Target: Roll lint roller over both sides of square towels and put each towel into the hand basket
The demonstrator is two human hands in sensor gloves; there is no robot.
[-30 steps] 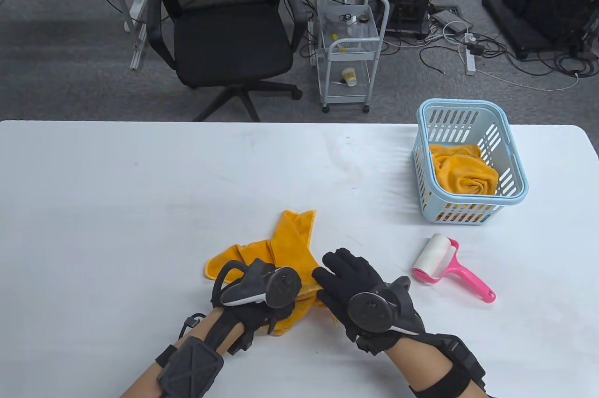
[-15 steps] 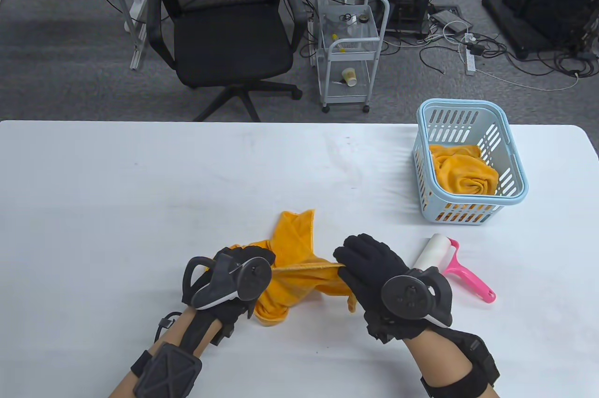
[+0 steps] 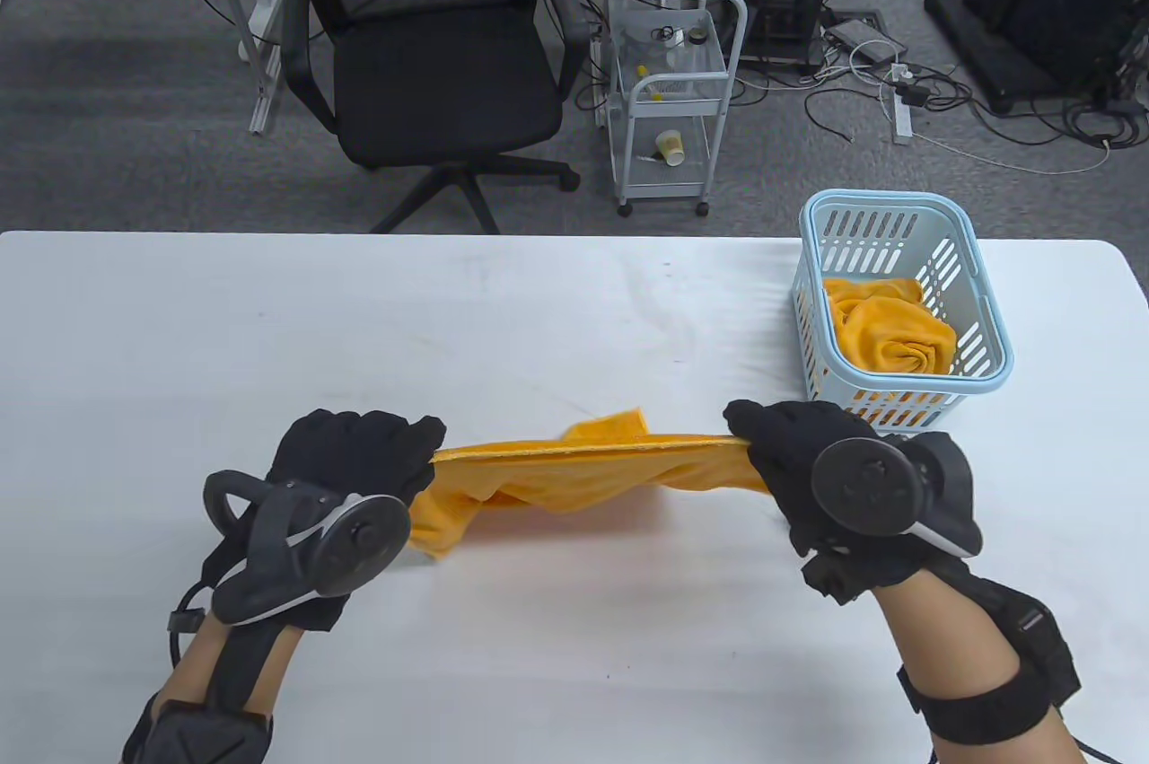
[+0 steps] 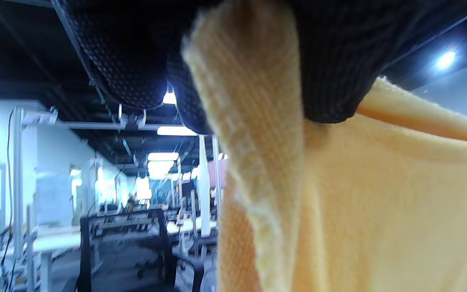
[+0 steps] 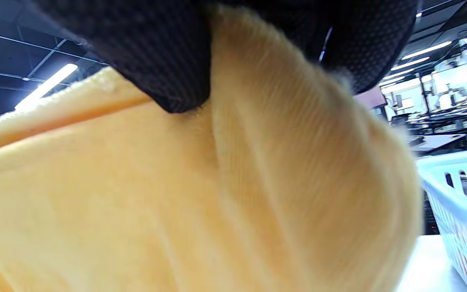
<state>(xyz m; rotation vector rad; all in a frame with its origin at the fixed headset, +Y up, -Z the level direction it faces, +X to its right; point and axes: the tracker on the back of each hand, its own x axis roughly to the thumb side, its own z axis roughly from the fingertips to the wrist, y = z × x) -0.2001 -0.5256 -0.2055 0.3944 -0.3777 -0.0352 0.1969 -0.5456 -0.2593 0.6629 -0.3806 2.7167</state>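
Since a moment ago I've drawn my hands apart: my left hand (image 3: 355, 463) and right hand (image 3: 794, 454) each pinch a corner of the orange towel (image 3: 583, 468), stretched taut above the table (image 3: 449, 324), left of the basket (image 3: 987, 355)

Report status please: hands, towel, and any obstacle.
Left hand and right hand each pinch a towel corner, stretched above the table. Basket holds another towel. No obstacle visible.

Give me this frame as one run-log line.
left hand: pinches towel edge | right hand: pinches opposite edge | orange towel: stretched taut above table | basket: holds another towel | lint roller: not visible
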